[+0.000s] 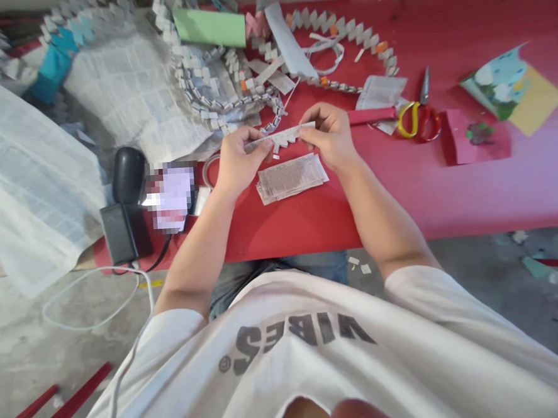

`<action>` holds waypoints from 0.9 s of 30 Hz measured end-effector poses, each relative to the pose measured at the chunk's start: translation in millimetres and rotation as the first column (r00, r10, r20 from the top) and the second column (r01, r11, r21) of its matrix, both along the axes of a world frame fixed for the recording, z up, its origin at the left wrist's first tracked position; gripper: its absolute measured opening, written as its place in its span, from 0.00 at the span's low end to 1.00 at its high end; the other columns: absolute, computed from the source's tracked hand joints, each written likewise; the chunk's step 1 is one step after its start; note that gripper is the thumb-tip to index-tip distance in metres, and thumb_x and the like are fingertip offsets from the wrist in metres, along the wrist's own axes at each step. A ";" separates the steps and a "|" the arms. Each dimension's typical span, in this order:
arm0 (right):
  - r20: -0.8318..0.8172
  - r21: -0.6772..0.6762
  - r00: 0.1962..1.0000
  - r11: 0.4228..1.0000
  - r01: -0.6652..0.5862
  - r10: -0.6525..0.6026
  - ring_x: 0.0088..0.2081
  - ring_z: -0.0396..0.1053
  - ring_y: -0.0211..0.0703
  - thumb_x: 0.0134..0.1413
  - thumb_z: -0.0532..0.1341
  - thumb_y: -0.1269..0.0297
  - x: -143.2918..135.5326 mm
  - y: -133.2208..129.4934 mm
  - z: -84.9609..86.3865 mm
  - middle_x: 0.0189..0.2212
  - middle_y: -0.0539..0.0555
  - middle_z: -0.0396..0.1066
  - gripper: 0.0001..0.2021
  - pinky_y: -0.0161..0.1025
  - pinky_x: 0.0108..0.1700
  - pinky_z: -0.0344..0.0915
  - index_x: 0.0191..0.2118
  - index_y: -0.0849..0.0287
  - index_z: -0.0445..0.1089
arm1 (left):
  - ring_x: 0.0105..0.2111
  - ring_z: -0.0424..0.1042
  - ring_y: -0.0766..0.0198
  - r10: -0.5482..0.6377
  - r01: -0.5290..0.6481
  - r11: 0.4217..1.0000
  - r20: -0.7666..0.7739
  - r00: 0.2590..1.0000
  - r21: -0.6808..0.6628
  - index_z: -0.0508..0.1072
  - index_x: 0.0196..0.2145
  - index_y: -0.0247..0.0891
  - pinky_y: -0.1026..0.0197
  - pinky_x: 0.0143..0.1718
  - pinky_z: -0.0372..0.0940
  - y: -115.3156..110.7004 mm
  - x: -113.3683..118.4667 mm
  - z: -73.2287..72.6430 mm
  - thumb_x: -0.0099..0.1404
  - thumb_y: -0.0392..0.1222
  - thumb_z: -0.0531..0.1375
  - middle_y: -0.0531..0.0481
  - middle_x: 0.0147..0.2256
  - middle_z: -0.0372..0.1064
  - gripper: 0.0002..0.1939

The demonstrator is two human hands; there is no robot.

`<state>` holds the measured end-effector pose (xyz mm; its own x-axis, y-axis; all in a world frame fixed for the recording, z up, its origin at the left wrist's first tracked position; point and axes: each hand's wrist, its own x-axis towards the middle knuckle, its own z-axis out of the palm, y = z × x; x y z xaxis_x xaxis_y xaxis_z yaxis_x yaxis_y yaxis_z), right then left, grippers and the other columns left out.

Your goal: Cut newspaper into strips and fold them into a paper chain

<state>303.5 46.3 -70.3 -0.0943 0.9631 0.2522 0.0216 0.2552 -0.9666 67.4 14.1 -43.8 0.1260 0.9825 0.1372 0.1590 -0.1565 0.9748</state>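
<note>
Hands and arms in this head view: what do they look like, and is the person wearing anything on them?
Both forearms are bare. The left hand and right hand wear no gloves, and no rings or watch can be seen. Short white sleeves of a white T-shirt end near the elbows; grey printed lettering runs across its chest.

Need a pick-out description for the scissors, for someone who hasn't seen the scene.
Start at the red table and look just past the right hand, toward the table's right half. The scissors lie flat there, beside a red paper roll. They are the only metal tool among all the paper: one yellow handle loop, one red, blades pointing away from the person.
</note>
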 end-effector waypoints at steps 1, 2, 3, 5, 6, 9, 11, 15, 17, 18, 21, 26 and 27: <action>-0.001 -0.012 1.000 0.999 -0.032 0.031 0.21 0.62 0.33 0.52 0.77 0.38 -1.2 -2.4 3.7 0.24 0.46 0.70 0.24 0.37 0.24 0.66 0.38 0.53 0.73 | 0.30 0.79 0.64 -0.011 0.012 1.000 -0.026 1.000 0.013 0.79 0.35 0.40 0.60 0.36 0.73 -0.6 0.1 3.1 0.71 0.39 0.70 0.52 0.30 0.79 0.06; -0.010 -0.018 0.998 0.998 -0.056 0.056 0.22 0.62 0.33 0.51 0.78 0.40 -2.0 -4.4 7.2 0.23 0.46 0.70 0.24 0.37 0.25 0.66 0.36 0.53 0.74 | 0.31 0.79 0.64 -0.020 0.021 0.999 -0.056 0.998 0.025 0.81 0.34 0.40 0.60 0.37 0.73 -1.4 0.2 6.9 0.70 0.38 0.71 0.52 0.30 0.80 0.05; -0.024 -0.018 0.997 0.997 -0.071 0.071 0.22 0.62 0.33 0.49 0.79 0.42 -2.3 -6.2 10.6 0.23 0.46 0.70 0.23 0.37 0.25 0.65 0.35 0.54 0.74 | 0.32 0.78 0.63 -0.026 0.029 0.999 -0.086 0.996 0.034 0.82 0.33 0.40 0.60 0.38 0.73 -2.4 0.3 11.1 0.69 0.37 0.71 0.51 0.31 0.80 0.06; -0.052 -0.016 0.994 0.995 -0.099 0.098 0.23 0.62 0.33 0.48 0.80 0.47 -1.7 -9.0 17.1 0.24 0.47 0.70 0.21 0.37 0.26 0.64 0.33 0.55 0.75 | 0.34 0.78 0.62 -0.045 0.050 0.998 -0.144 0.989 0.030 0.83 0.32 0.40 0.59 0.40 0.73 -4.6 -0.4 19.7 0.68 0.37 0.71 0.51 0.31 0.81 0.06; -0.060 -0.015 0.992 0.994 -0.112 0.111 0.24 0.62 0.33 0.48 0.81 0.49 -0.9 -10.1 20.2 0.24 0.47 0.70 0.20 0.37 0.27 0.64 0.32 0.56 0.75 | 0.35 0.78 0.62 -0.056 0.060 0.998 -0.176 0.983 0.021 0.84 0.33 0.40 0.59 0.41 0.73 -5.7 -1.2 23.7 0.69 0.38 0.70 0.51 0.32 0.81 0.05; -0.048 -0.022 0.989 0.989 -0.143 0.142 0.26 0.63 0.34 0.50 0.79 0.56 1.8 -13.0 28.5 0.25 0.47 0.70 0.15 0.38 0.30 0.64 0.31 0.56 0.76 | 0.37 0.78 0.60 -0.041 0.049 0.999 -0.299 0.953 0.018 0.85 0.38 0.41 0.58 0.45 0.73 -8.3 -5.1 32.1 0.69 0.40 0.71 0.49 0.37 0.83 0.02; -0.013 -0.032 0.989 0.988 -0.150 0.149 0.28 0.64 0.36 0.51 0.78 0.60 1.9 -14.9 32.7 0.26 0.48 0.72 0.12 0.39 0.32 0.65 0.30 0.56 0.76 | 0.39 0.78 0.59 -0.018 0.031 0.999 -0.361 0.933 0.030 0.84 0.42 0.42 0.57 0.48 0.72 -9.5 -6.9 34.1 0.67 0.41 0.73 0.48 0.40 0.83 0.06; 0.071 -0.033 0.981 0.984 -0.177 0.179 0.33 0.68 0.40 0.52 0.75 0.64 -4.0 -19.2 35.7 0.30 0.50 0.76 0.07 0.41 0.39 0.68 0.31 0.55 0.78 | 0.37 0.78 0.60 -0.086 0.101 0.995 -0.387 0.918 0.019 0.81 0.39 0.42 0.57 0.49 0.71 -12.7 -3.8 32.4 0.66 0.38 0.72 0.50 0.36 0.81 0.05; 0.086 -0.034 0.976 0.980 -0.197 0.199 0.34 0.70 0.40 0.54 0.73 0.64 -8.5 -21.6 35.0 0.30 0.50 0.76 0.05 0.41 0.41 0.68 0.32 0.55 0.78 | 0.35 0.77 0.61 -0.128 0.149 0.989 -0.388 0.913 0.025 0.80 0.37 0.41 0.57 0.46 0.70 -14.7 -0.4 31.2 0.66 0.37 0.70 0.51 0.34 0.80 0.02; 0.085 -0.039 0.973 0.977 -0.212 0.214 0.34 0.70 0.40 0.55 0.72 0.65 -10.5 -22.9 34.4 0.31 0.50 0.76 0.04 0.41 0.41 0.68 0.32 0.55 0.78 | 0.35 0.77 0.61 -0.142 0.165 0.986 -0.381 0.913 0.029 0.79 0.36 0.41 0.58 0.45 0.70 -15.5 1.1 30.9 0.67 0.37 0.69 0.51 0.33 0.79 0.02; 0.088 -0.064 0.958 0.961 -0.268 0.273 0.33 0.69 0.39 0.54 0.70 0.69 -14.7 -26.3 33.2 0.30 0.49 0.76 0.02 0.40 0.39 0.65 0.34 0.55 0.78 | 0.34 0.76 0.62 -0.172 0.188 0.982 -0.325 0.930 0.017 0.79 0.35 0.40 0.58 0.42 0.70 -16.6 2.9 31.2 0.67 0.37 0.69 0.51 0.32 0.78 0.03; 0.090 -0.097 0.960 0.961 -0.257 0.266 0.27 0.64 0.37 0.51 0.72 0.67 -16.3 -28.2 33.3 0.26 0.48 0.73 0.04 0.39 0.31 0.57 0.33 0.55 0.77 | 0.34 0.76 0.64 -0.212 0.206 0.977 -0.208 0.955 -0.053 0.78 0.35 0.40 0.59 0.43 0.73 -14.1 0.5 33.3 0.66 0.38 0.71 0.51 0.33 0.77 0.05; 0.077 -0.107 0.961 0.961 -0.256 0.265 0.26 0.64 0.37 0.51 0.73 0.67 -16.3 -28.1 32.9 0.26 0.48 0.73 0.05 0.39 0.29 0.57 0.33 0.55 0.77 | 0.34 0.77 0.64 -0.226 0.215 0.973 -0.186 0.956 -0.080 0.77 0.36 0.40 0.59 0.42 0.74 -13.5 -0.3 33.5 0.66 0.39 0.71 0.51 0.33 0.78 0.06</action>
